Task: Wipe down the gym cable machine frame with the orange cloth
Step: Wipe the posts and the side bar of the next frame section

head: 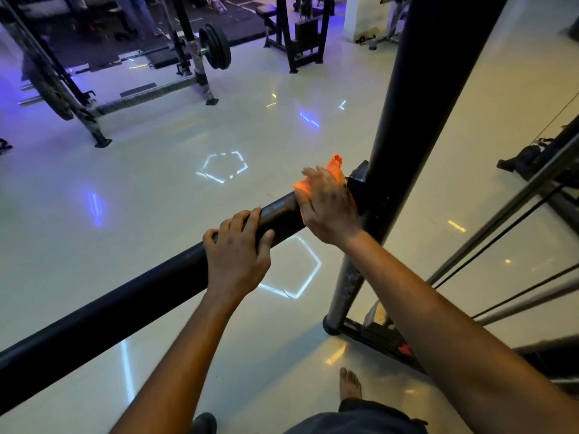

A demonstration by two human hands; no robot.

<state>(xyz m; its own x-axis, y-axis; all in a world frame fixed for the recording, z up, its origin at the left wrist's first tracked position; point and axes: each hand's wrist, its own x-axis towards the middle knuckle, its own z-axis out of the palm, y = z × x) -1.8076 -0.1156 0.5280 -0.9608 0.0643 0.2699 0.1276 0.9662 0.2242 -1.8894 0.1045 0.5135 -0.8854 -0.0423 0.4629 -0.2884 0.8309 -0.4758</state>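
Observation:
A black horizontal bar (119, 296) of the cable machine frame runs from the lower left up to a black upright post (416, 98) at the right. My left hand (238, 255) wraps over the bar near its middle, fingers curled on top. My right hand (329, 205) presses the orange cloth (334, 166) flat onto the bar just beside the joint bracket (360, 180) with the post. Most of the cloth is hidden under the palm; a corner sticks up past the fingers.
Steel guide rods and cables (507, 220) slant at the right. The frame's base foot (369, 336) lies on the glossy pale floor, close to my bare foot (350, 383). A squat rack with a loaded barbell (216, 47) and a bench machine (300, 32) stand farther back.

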